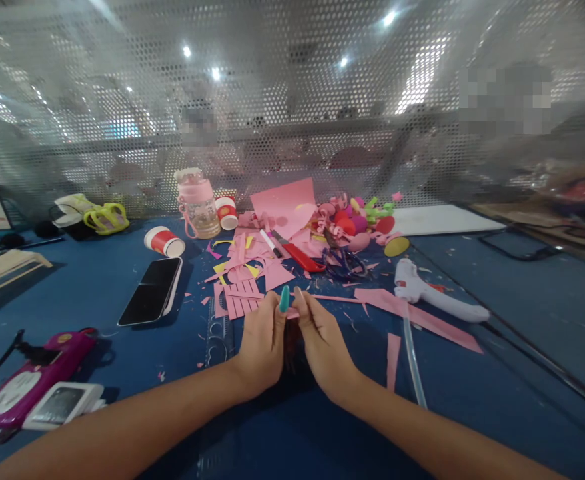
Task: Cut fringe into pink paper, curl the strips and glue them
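My left hand and my right hand meet over the middle of the blue table, fingertips close together. Between them they pinch a small pink strip, paper or foam, mostly hidden by the fingers. Just beyond the left hand lies a pink sheet with parallel cuts, partly over a clear ruler. Past the hands is a heap of pink scraps, with a red utility knife, a marker and dark-handled scissors on it.
To the right lie a white glue gun, a glue stick and a long pink strip. A phone, paper cups, a water bottle and a purple case sit left. A perforated panel rises behind.
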### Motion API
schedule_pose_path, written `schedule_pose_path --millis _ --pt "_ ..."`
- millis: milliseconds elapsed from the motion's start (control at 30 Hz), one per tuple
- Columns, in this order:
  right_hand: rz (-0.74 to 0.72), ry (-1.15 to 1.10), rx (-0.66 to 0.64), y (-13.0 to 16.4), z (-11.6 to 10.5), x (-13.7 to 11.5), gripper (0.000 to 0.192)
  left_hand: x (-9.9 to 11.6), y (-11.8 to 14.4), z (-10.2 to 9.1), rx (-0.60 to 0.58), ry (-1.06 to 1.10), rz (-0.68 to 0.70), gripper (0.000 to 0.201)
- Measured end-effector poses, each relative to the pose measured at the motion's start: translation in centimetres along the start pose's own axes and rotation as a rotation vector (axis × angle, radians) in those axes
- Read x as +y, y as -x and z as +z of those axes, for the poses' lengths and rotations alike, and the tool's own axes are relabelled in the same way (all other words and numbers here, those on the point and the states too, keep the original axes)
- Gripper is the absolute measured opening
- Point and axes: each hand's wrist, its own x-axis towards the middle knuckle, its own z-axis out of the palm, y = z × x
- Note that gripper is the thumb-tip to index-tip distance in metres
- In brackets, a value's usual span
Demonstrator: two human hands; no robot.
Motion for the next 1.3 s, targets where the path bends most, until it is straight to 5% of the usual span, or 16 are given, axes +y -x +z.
schedule_pose_path --millis 767,1033,1300 --pt "-0.054 0.091 -0.014 0.4 0.1 -0.5 0.031 0.2 0.1 -0.3 -0.015 -0.039 0.020 0.028" --pt "-0.110 0.131 -0.018 -0.4 -0.3 -0.2 0.031 -0.2 -0.5 0.3 0.024 0.286 -0.089 0.031" --pt "-0.122 0.100 -0.023 -0.6 -0.4 -0.4 0.026 -0.6 -0.6 0.3 -0.029 0.203 0.070 0.034"
